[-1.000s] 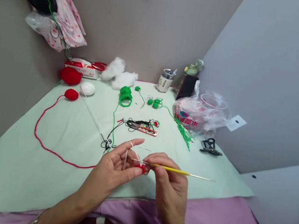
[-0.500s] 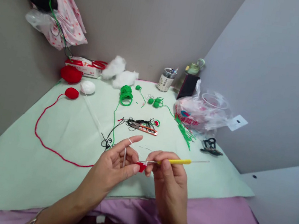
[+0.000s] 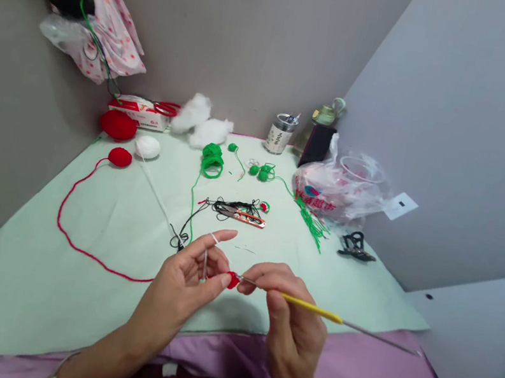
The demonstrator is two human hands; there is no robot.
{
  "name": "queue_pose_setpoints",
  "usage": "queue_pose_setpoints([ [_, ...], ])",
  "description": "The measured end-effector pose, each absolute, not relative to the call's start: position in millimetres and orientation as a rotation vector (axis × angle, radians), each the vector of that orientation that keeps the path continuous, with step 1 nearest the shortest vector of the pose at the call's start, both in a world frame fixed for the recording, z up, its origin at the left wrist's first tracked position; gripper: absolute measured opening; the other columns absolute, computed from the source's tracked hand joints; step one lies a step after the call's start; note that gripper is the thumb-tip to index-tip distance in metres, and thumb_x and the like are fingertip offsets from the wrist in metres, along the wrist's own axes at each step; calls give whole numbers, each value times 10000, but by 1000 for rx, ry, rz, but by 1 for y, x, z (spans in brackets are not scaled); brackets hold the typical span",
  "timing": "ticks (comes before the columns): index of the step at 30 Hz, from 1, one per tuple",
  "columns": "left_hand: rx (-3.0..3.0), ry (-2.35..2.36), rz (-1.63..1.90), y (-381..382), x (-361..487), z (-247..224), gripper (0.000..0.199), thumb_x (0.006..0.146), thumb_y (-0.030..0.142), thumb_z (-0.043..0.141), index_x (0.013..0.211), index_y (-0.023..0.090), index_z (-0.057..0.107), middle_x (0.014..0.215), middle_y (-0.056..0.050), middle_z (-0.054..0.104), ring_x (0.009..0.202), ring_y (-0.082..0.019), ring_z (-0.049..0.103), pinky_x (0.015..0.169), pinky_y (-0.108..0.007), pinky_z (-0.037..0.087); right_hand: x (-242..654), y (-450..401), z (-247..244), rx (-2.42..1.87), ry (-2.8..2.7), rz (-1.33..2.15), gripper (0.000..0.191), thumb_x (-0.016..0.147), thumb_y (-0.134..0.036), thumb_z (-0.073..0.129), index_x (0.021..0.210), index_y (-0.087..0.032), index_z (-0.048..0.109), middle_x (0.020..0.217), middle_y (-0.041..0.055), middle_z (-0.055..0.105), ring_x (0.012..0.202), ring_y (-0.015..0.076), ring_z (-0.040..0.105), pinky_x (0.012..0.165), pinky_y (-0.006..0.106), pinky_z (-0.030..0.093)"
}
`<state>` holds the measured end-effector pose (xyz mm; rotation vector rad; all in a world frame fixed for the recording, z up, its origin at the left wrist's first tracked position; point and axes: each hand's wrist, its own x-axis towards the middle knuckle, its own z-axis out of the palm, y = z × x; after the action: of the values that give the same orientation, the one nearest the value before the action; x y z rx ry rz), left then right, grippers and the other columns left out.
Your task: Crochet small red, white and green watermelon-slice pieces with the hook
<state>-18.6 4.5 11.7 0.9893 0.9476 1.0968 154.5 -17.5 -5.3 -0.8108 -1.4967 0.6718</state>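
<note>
Pinched between the thumb and fingers of my left hand [image 3: 189, 278] is a small red crochet piece [image 3: 232, 280]. White yarn [image 3: 206, 264] loops over that hand's raised index finger; its strand runs back to a white yarn ball [image 3: 148, 147]. My right hand [image 3: 295, 322] grips a crochet hook [image 3: 314, 308] with a yellow handle, its metal tip at the red piece's edge. The hook's other metal end points right. A red strand [image 3: 104, 267] runs from a red yarn ball [image 3: 120, 157] to behind my left hand.
Orange-handled thread snips [image 3: 243, 215] lie on tangled black yarn ahead of my hands. Behind are a green yarn bundle [image 3: 212, 160], white stuffing [image 3: 205, 126] and a pen tin [image 3: 280, 134]. To the right are a plastic bag [image 3: 337, 187] and a black hair claw [image 3: 357, 246].
The hook has swung so its far end points lower and farther right. My right hand has turned and moved slightly right and down. My left hand has shifted slightly left.
</note>
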Motion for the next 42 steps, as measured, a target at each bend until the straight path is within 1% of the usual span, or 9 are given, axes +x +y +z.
queue_pose_setpoints([
  [8,1044,1032,1182,0,-12,13,470,798,243,861,1253,273,744,817,15,675,845,-180,647,896,-321,535,147,-24,-15,-902,-1643,299,297,1032,-144,595,1229,-317,734,1084,75,754,941,203,739,769,322,607],
  [12,987,895,1139,3,-19,14,566,775,271,909,1308,286,721,922,0,683,818,-162,642,811,-302,543,144,-14,-18,-810,-1353,603,219,1082,-284,540,1068,-296,758,956,52,743,867,199,709,766,345,589],
  [15,1107,846,1078,9,-25,17,616,806,235,881,1385,309,685,999,-6,708,778,-141,625,799,-304,531,147,-6,-16,-686,-1199,869,214,1080,-351,556,992,-279,737,890,27,711,778,168,656,714,307,558],
  [19,1379,916,1024,13,-31,23,461,912,221,756,1369,260,701,852,6,741,789,-168,653,837,-325,526,150,-2,-14,-626,-1205,1010,215,1079,-364,559,976,-258,715,874,26,705,753,164,648,702,303,548],
  [22,1578,991,1106,13,-34,26,407,919,177,708,1320,246,723,834,14,732,764,-168,667,795,-317,545,153,-6,-11,-667,-1333,896,217,1092,-314,531,1000,-242,714,888,39,707,812,180,667,737,321,554],
  [27,1855,1095,1337,7,-32,30,276,885,113,717,1099,263,807,852,8,773,854,-178,718,843,-301,558,154,-13,-8,-781,-1628,520,227,1088,-175,497,1128,-228,714,978,58,723,942,180,677,813,314,566],
  [32,1529,1111,1293,4,-26,24,216,889,177,741,1082,250,803,812,16,781,665,-138,707,626,-233,582,148,-17,-15,-797,-1669,283,243,1069,-122,504,1188,-219,692,1032,74,713,961,183,693,802,310,579],
  [38,1275,1034,1210,5,-22,14,285,892,245,768,1176,270,781,885,-2,775,869,-176,746,819,-270,618,146,-18,-13,-867,-1727,153,248,1044,-85,526,1179,-223,681,1073,83,700,938,175,701,782,298,589],
  [42,1172,1034,1170,5,-20,12,374,830,309,859,1192,273,774,905,-5,760,900,-190,719,887,-303,590,148,-19,-12,-892,-1780,74,284,1027,-64,551,1222,-228,676,1094,81,700,974,170,703,798,279,603],
])
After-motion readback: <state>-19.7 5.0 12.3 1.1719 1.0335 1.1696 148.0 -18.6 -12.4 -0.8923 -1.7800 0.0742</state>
